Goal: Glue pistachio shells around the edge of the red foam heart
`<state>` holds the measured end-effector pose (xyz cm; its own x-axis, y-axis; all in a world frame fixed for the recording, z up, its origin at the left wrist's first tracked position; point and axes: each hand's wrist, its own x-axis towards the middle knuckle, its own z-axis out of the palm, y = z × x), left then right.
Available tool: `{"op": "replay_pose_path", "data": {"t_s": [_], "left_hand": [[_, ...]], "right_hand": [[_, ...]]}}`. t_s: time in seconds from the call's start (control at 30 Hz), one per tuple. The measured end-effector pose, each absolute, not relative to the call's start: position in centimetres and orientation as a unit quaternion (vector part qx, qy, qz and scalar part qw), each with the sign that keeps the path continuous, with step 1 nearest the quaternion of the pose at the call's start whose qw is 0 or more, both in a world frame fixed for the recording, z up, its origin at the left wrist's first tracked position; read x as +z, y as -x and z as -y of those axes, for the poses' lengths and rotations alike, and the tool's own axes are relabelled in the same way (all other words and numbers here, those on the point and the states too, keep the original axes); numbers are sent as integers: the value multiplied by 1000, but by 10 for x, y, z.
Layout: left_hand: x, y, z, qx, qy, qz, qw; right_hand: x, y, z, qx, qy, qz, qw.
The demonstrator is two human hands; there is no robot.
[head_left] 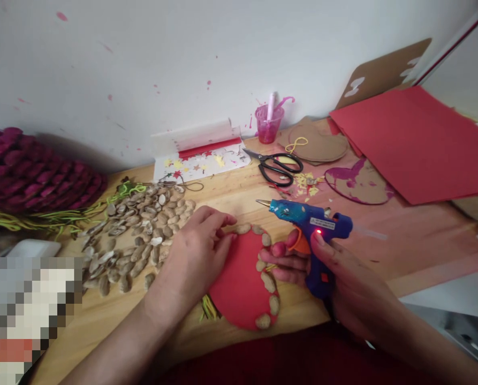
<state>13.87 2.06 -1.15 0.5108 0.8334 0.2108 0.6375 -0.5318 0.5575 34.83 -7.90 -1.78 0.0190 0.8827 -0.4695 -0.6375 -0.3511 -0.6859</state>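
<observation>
Gripping the blue glue gun (326, 227) in the right hand (337, 264) and hovering the left hand (194, 251), thumb and forefinger slightly parted, right by a peanut (244, 228) on the far edge of the red cutout (242, 278), near on the counter (218, 195)!

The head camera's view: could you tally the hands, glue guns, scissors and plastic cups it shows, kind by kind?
Hands, the left hand and the right hand: 2
Glue gun: 1
Scissors: 1 pair
Plastic cup: 1
Total: 5
</observation>
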Motion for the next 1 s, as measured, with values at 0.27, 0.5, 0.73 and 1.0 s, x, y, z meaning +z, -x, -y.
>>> {"op": "replay_pose_path", "data": {"t_s": [0.27, 0.5, 0.73, 1.0], "left_hand": [[-15, -148, -17, 259, -857, -417, 159], [-15, -151, -16, 247, -869, -415, 113], [-14, -153, -14, 239, -874, -415, 88], [-16, -153, -13, 233, -883, -403, 63]], "right_hand": [[-17, -347, 79, 692, 452, 122, 550], [-16, -347, 79, 695, 445, 111, 553], [-16, -346, 79, 697, 442, 120, 552], [-15, -346, 79, 693, 449, 115, 551]]}}
